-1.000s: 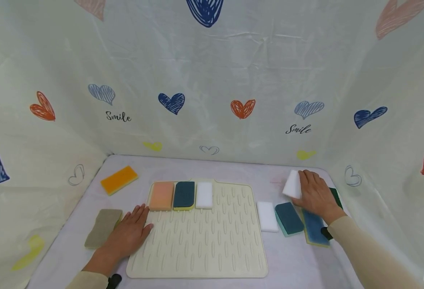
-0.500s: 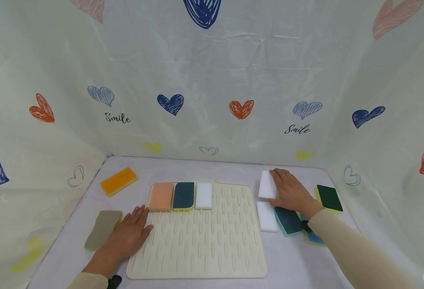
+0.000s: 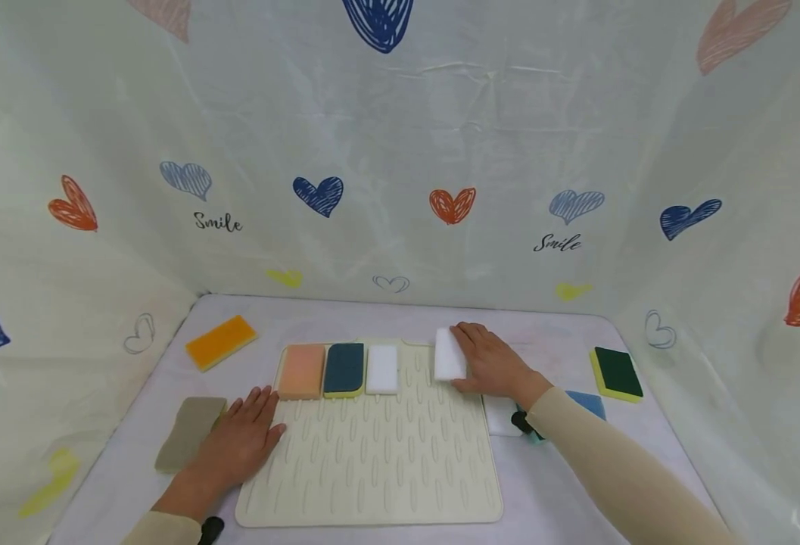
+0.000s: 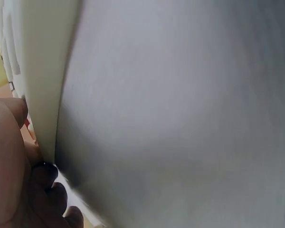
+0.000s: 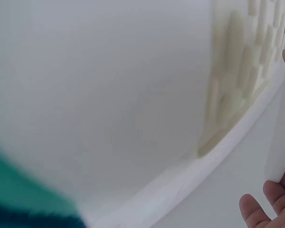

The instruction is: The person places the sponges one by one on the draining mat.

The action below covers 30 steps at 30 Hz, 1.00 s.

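Note:
My right hand (image 3: 498, 369) pinches a white sponge (image 3: 448, 354) between thumb and fingers, over the cream ridged mat's (image 3: 372, 469) upper right part. Whether that sponge touches the mat I cannot tell. My left hand (image 3: 241, 437) lies with straight fingers at the mat's left edge. Along the mat's far side stand a peach sponge (image 3: 302, 371), a dark blue sponge (image 3: 343, 369) with a yellow base, and another white sponge (image 3: 382, 369) in a row. In the right wrist view, fingertips (image 5: 278, 195) show at the right edge beside the held sponge.
An orange sponge (image 3: 221, 342) and a grey-beige sponge (image 3: 188, 433) lie left of the mat. To its right are a dark green sponge (image 3: 616, 371), a blue one (image 3: 586, 403) and a white one (image 3: 502, 418), the latter two partly behind the right arm.
My right hand has carried the white sponge leftward from the table's right side to above the mat. The green sponge has come into full view. The left hand stays in place.

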Motion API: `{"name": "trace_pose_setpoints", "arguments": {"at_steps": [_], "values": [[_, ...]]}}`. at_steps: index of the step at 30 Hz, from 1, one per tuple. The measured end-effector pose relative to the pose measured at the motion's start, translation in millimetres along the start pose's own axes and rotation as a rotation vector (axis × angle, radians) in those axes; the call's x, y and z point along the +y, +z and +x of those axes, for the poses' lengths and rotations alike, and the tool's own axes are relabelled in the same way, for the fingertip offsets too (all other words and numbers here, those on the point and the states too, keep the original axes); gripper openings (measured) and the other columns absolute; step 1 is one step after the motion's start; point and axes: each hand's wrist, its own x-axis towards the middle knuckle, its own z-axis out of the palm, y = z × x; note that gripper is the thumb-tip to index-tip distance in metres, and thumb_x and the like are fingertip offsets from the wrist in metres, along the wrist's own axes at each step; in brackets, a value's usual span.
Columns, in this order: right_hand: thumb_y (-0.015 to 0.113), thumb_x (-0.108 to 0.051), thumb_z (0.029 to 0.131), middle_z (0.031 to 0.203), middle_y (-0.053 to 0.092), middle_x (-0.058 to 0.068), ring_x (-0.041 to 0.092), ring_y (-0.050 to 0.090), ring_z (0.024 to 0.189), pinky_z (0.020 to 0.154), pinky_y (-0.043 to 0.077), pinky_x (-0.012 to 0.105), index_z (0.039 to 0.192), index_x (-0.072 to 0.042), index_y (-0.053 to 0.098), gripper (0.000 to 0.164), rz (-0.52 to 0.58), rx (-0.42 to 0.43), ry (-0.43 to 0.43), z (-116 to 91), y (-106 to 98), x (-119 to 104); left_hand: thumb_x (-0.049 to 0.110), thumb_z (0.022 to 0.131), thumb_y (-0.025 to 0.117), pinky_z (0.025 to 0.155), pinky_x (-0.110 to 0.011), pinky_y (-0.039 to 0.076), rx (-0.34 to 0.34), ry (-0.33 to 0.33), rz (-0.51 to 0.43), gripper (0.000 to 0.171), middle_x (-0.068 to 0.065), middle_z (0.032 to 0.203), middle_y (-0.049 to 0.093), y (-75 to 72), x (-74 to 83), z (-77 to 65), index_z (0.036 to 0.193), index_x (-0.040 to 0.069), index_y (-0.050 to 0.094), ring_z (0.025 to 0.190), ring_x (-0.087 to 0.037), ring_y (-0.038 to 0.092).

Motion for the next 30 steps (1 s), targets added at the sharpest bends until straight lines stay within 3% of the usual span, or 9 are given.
{"name": "trace_pose_setpoints", "arguments": {"at_steps": [13,23,30], "values": [[0.073,-0.055,0.093,0.162,0.042,0.021,0.039,0.041,0.151,0.124,0.039,0.051,0.16,0.003,0.034,0.097,0.04,-0.125,-0.009,23,12,-27,0.043,0.11,0.052,0.127,-0.066,0.025,-0.028,0.016,0.005,0.071,-0.028,0.167,0.034,-2.2,-3.4,-1.0,0.158,-0.007,0.039,0.155,-0.047,0.032],[0.07,-0.055,0.094,0.164,0.041,0.019,0.038,0.04,0.152,0.124,0.038,0.05,0.162,0.001,0.033,0.096,0.095,-0.168,-0.022,30,21,-36,0.04,0.109,0.054,0.126,-0.065,0.028,-0.044,-0.013,-0.001,0.072,-0.03,0.167,0.034,-2.4,-0.4,0.0,0.158,-0.009,0.037,0.154,-0.048,0.033],[0.069,-0.055,0.094,0.165,0.039,0.017,0.037,0.039,0.153,0.125,0.038,0.049,0.163,-0.001,0.032,0.095,0.108,-0.187,-0.005,33,25,-39,0.04,0.109,0.055,0.124,-0.065,0.031,-0.032,0.0,-0.009,0.071,-0.03,0.166,0.036,-3.2,0.0,-1.2,0.157,-0.01,0.039,0.153,-0.048,0.035]]}}
